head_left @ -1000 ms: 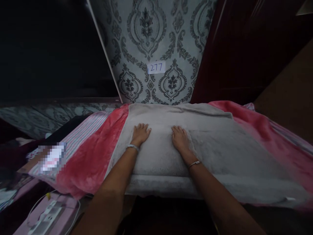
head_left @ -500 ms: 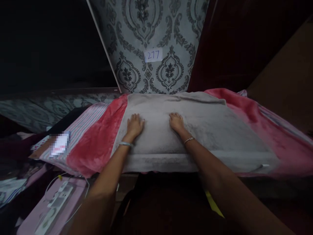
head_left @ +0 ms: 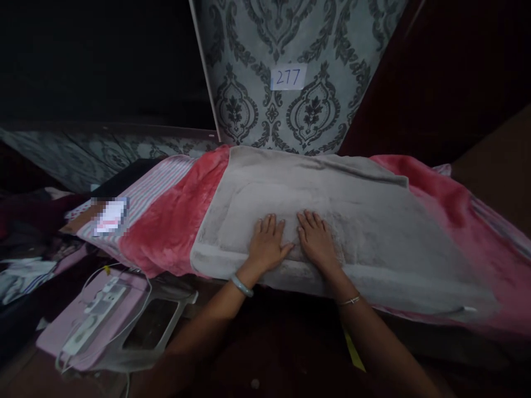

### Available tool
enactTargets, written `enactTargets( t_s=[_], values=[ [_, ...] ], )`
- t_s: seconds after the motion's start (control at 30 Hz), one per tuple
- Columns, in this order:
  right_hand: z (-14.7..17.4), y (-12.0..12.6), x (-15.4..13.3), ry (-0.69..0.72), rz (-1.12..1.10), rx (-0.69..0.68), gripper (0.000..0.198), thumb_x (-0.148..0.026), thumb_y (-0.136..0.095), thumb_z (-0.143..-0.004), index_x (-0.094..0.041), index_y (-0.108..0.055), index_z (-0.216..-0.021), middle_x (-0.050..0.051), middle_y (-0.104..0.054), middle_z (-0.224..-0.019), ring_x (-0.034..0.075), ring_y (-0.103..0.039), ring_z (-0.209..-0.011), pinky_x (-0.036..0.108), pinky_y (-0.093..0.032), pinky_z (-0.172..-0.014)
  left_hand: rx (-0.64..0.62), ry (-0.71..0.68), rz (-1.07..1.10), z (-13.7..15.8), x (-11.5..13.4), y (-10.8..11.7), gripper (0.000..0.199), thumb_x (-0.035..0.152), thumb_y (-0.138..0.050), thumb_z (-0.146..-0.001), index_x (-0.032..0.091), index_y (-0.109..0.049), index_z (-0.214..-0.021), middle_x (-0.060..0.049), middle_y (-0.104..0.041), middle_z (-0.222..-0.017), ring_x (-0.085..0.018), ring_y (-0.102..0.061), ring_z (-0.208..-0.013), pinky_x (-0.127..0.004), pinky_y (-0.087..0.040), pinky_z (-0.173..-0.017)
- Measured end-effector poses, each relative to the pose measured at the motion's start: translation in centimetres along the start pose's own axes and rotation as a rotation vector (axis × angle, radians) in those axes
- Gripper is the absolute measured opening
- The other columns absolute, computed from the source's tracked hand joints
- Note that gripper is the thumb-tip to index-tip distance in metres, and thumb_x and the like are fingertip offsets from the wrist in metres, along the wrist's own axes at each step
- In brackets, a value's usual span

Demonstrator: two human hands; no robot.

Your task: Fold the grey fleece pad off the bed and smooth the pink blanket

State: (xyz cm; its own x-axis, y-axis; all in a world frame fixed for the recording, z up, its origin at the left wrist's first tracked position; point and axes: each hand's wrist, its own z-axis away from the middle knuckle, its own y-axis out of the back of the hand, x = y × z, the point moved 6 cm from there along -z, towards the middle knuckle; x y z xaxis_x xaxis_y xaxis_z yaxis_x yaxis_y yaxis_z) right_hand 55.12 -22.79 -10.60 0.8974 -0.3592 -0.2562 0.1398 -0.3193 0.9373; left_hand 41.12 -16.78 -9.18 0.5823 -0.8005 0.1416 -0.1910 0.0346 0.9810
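Note:
A grey plush cloth [head_left: 373, 232] lies spread over a red and pink plush blanket [head_left: 166, 221]. Near the front edge of the grey cloth, my left hand [head_left: 267, 243] rests flat, palm down, with fingers spread and a pale bangle at the wrist. Close beside it to the right, my right hand [head_left: 318, 240] also lies flat on the cloth with its fingers apart. A thin bracelet circles that wrist. Neither hand grips anything. The cloth's far edge is folded over toward the right, and smoothing marks show in its pile around my hands.
A striped cloth [head_left: 153, 182] lies at the left, with a blurred white item [head_left: 110, 216] on it. A white power strip [head_left: 91, 320] with cables sits on a pink stool top [head_left: 53, 337] at lower left. A paper marked 277 [head_left: 289, 77] hangs on the patterned wall.
Both hands have slid back toward me across the grey cloth and come closer together, staying flat. The head view has shifted, so the wall and blanket appear moved.

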Motion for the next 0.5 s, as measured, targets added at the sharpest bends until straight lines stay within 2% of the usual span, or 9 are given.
enactTargets(
  t_s=[0.13,0.23,0.4,0.5],
  values=[
    [-0.3,-0.2,0.0,-0.008,-0.007,0.004,0.056,-0.03,-0.032,-0.104,-0.018,-0.049,-0.156,0.012,-0.04,-0.165,0.032,-0.03,-0.154,0.056,-0.022,-0.124,0.044,0.159,-0.045,1.8,-5.7,1.7,0.066,0.045,-0.042,-0.102,0.012,-0.041,-0.159,-0.019,-0.029,-0.169,-0.034,-0.022,-0.159,-0.057,-0.016,-0.129],
    [-0.2,-0.2,-0.2,-0.01,0.004,0.024,0.055,-0.03,-0.033,-0.104,-0.02,-0.049,-0.156,0.01,-0.041,-0.164,0.03,-0.031,-0.154,0.055,-0.023,-0.124,0.088,0.228,-0.015,3.4,-8.9,2.4,0.061,0.035,-0.036,-0.102,0.012,-0.042,-0.158,-0.017,-0.032,-0.168,-0.032,-0.025,-0.158,-0.058,-0.019,-0.128],
    [-0.5,-0.5,-0.1,-0.024,-0.001,-0.03,0.055,-0.03,-0.038,-0.104,-0.021,-0.048,-0.157,0.009,-0.039,-0.165,0.03,-0.03,-0.155,0.051,-0.026,-0.124,0.108,0.32,0.037,5.0,-12.2,2.7,0.058,0.033,-0.035,-0.101,0.017,-0.045,-0.157,-0.014,-0.037,-0.166,-0.034,-0.028,-0.157,-0.063,-0.024,-0.125],
    [-1.9,-0.3,0.7,-0.031,-0.041,-0.071,0.056,-0.028,-0.045,-0.101,-0.02,-0.048,-0.157,0.01,-0.04,-0.165,0.028,-0.033,-0.154,0.046,-0.03,-0.123,0.114,0.311,0.056,3.9,-13.0,3.4,0.058,0.036,-0.038,-0.101,0.017,-0.047,-0.155,-0.015,-0.038,-0.166,-0.035,-0.022,-0.159,-0.063,-0.025,-0.125]
  ],
)
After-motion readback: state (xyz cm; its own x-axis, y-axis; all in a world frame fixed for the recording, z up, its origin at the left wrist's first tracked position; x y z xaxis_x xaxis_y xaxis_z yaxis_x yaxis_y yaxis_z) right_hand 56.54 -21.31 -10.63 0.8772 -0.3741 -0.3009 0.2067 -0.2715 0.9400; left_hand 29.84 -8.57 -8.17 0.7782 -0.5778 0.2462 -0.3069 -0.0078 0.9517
